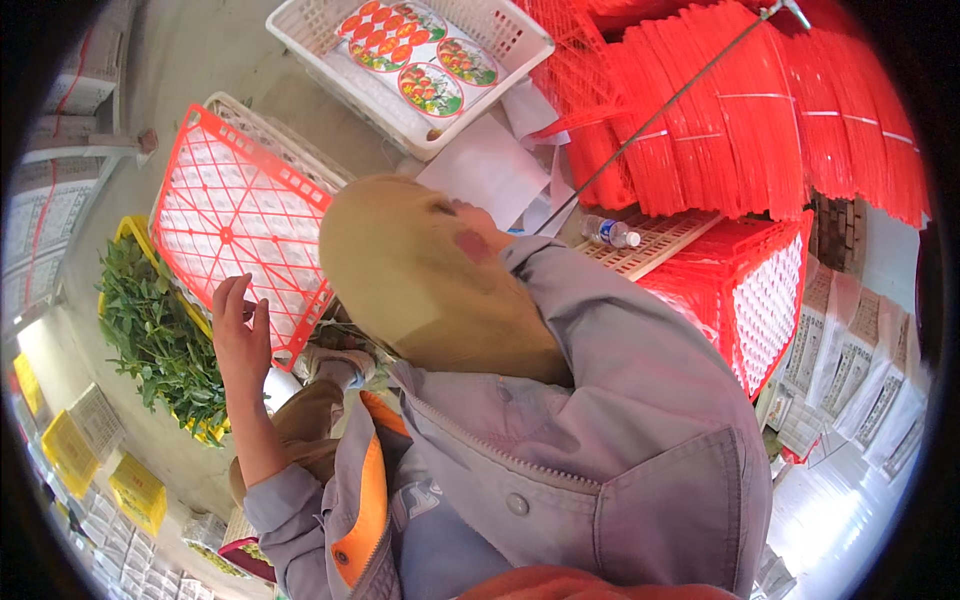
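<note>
At the far left, tall stacks of pale bundles (55, 180) stood along the wall, with yellow crates (138, 492) on the floor lower down. Nearer in, a mass of green leafy stems (160, 325) filled a yellow-rimmed crate (135, 230). Just to its right lay the red lattice sheet (227, 235), tilted over white material beside the edge of a pale crate (275, 140). The left hand (241, 325) was raised at the sheet's lower left edge, its fingers loosely bent and parted, gripping nothing visible. In the middle rose a knee in khaki trousers (440, 290), and above it sat a white crate (490, 102) holding sheets with round printed pictures (431, 88). The right hand (487, 225) showed only in part beyond the knee, near loose white paper (490, 165), so its grip could not be told. Farther right, a clear bottle (608, 232) lay by a beige slatted rack (655, 248), below thick strapped stacks of red lattice (690, 120). A red-and-white stack (760, 300) stood beneath the rack, and more wrapped bundles (860, 350) lined the right side.
</note>
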Demonstrator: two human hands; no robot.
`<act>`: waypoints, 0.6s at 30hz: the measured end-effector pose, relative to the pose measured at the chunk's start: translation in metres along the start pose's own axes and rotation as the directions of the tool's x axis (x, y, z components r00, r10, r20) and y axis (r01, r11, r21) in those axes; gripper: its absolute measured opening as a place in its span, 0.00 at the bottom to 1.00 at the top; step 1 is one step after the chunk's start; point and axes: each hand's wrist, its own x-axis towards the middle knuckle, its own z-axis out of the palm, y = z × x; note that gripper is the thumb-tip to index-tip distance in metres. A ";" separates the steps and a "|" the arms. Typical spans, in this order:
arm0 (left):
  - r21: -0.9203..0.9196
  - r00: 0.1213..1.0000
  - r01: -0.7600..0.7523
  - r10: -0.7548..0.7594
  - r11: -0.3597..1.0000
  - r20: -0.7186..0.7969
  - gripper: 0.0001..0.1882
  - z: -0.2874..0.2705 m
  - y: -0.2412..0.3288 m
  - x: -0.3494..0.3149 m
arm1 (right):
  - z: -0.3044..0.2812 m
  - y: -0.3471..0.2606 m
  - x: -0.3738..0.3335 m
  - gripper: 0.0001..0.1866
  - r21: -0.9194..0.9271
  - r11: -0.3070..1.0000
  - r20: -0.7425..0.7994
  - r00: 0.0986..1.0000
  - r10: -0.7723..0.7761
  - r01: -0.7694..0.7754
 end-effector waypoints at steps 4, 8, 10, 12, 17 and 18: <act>0.026 1.000 -0.003 0.004 1.000 -0.022 0.20 0.000 -0.009 -0.007 | -0.025 0.033 0.009 0.18 -0.009 0.949 -0.014 0.949 0.315 -0.315; 0.055 0.999 -0.025 0.027 0.998 -0.035 0.19 -0.007 -0.011 -0.014 | -0.114 0.095 0.021 0.19 0.158 0.782 -0.435 0.669 0.603 -0.603; 0.095 0.998 -0.060 0.063 0.994 -0.027 0.19 -0.009 -0.008 -0.011 | -0.172 0.129 0.016 0.16 0.276 0.693 -0.470 0.535 0.702 -0.666; 0.039 0.998 -0.054 0.054 0.998 -0.018 0.20 -0.010 -0.005 -0.006 | -0.198 0.139 0.011 0.18 0.276 0.756 -0.568 0.534 0.627 -0.594; 0.081 0.996 -0.064 0.059 0.995 0.064 0.20 -0.013 0.003 -0.001 | -0.206 0.078 0.012 0.19 -0.102 0.839 -0.088 0.845 0.528 -0.534; 0.046 0.996 -0.041 0.037 0.998 0.079 0.20 -0.014 0.003 -0.002 | -0.209 0.058 0.018 0.19 -0.223 0.814 0.095 0.819 0.566 -0.536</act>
